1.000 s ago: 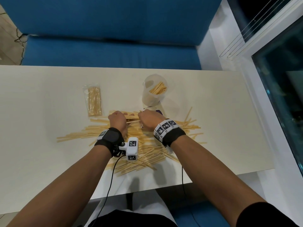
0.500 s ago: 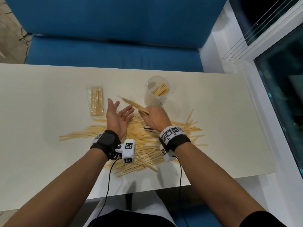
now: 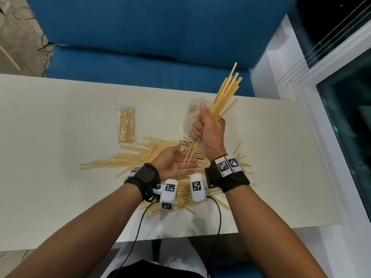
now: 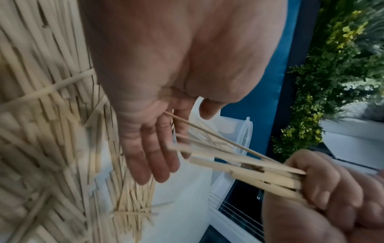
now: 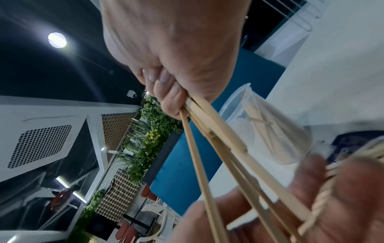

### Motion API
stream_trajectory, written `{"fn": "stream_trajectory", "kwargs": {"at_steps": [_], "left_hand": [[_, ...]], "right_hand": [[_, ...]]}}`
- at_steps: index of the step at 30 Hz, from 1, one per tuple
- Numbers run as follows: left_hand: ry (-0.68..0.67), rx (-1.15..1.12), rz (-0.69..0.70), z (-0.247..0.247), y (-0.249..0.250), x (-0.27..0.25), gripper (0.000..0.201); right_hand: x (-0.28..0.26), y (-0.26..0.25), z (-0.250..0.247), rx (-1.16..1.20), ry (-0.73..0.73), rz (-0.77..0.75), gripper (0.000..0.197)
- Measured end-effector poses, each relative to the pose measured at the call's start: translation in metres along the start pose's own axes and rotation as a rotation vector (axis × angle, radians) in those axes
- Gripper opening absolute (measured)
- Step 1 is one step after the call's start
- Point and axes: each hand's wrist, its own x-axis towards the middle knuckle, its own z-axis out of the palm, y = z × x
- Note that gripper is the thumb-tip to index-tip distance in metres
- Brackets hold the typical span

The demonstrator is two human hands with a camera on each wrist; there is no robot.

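Above table [image 3: 60, 157], right hand [image 3: 208, 133] grips sticks [image 3: 226, 93] over flat left hand [image 3: 172, 163].

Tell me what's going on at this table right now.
A person is gathering wooden sticks. The right hand grips a bundle of sticks upright, its lower ends pointing down at the left hand, which lies open, palm up, apparently to level them. Many loose sticks lie scattered on the table. Behind the right hand stands a clear container with some sticks inside; a wrapped packet lies further left.
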Motion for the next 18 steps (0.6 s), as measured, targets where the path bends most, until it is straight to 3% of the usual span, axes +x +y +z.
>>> {"fn": "stream_trajectory", "kwargs": {"at_steps": [3,5,8,12,18], "left_hand": [[-0.017,-0.021,0.006,0.007,0.004,-0.007,0.049],[-0.050,0.117,0.028,0.010,0.006,-0.012,0.049],[-0.071,0.414,0.101,0.016,0.006,-0.023,0.056],[-0.180,0.588,0.082,0.002,0.007,-0.027,0.074],[-0.188,0.415,0.066,-0.002,0.004,-0.018,0.037]], "right_hand": [[-0.009,0.002,0.004,-0.007,0.016,-0.037,0.051],[-0.014,0.004,0.005,-0.018,0.019,-0.047,0.052],[-0.016,0.005,0.006,-0.066,0.018,-0.069,0.051],[-0.012,-0.002,0.001,-0.104,0.062,-0.064,0.053],[-0.003,0.002,-0.007,-0.043,0.108,-0.015,0.052]]}}
